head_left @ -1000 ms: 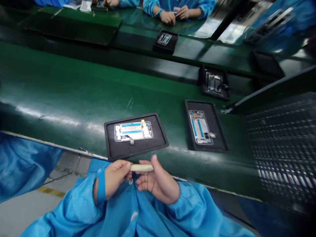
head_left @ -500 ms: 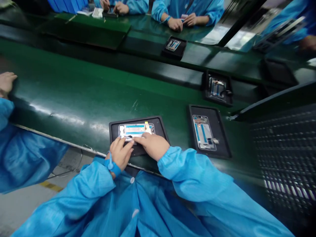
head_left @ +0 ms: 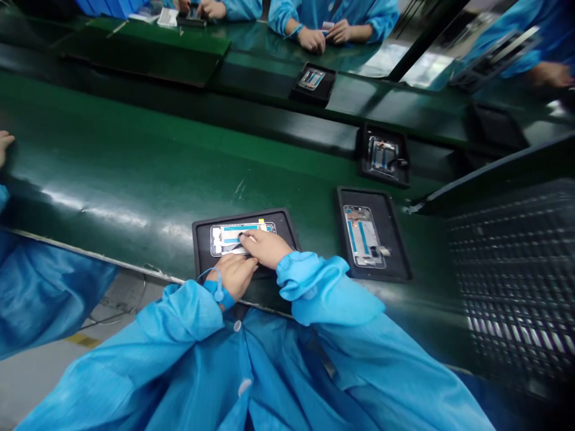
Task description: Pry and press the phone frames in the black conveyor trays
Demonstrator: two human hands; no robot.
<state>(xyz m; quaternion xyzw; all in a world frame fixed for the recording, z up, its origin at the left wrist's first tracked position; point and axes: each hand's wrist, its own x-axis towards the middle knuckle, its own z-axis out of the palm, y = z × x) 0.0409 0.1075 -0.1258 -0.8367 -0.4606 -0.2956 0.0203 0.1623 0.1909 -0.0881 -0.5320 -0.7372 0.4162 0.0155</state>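
A phone mid-frame (head_left: 216,240) with blue strips and a yellow tab lies in a shallow black foam tray (head_left: 202,254) in front of me. My right hand (head_left: 266,247) is over the phone, thumb and forefinger pinched on a small black piece (head_left: 241,237), perhaps the end of a flex cable. My left hand (head_left: 234,276), with a blue wrist strap (head_left: 220,292), rests at the tray's near side. Its fingers are bent together beneath the right hand, and whatever they hold is hidden.
To the right lies a second black tray (head_left: 399,257) with another phone frame (head_left: 363,236). Farther back are more trays (head_left: 365,170) on a dark belt. A black perforated panel (head_left: 507,281) stands at right. Co-workers' hands (head_left: 312,41) are across the green bench (head_left: 135,155).
My right hand has lifted the small black piece up over the blue strips. My left hand has drawn back off the phone toward the near edge, fingers now curled. The view has shifted slightly.
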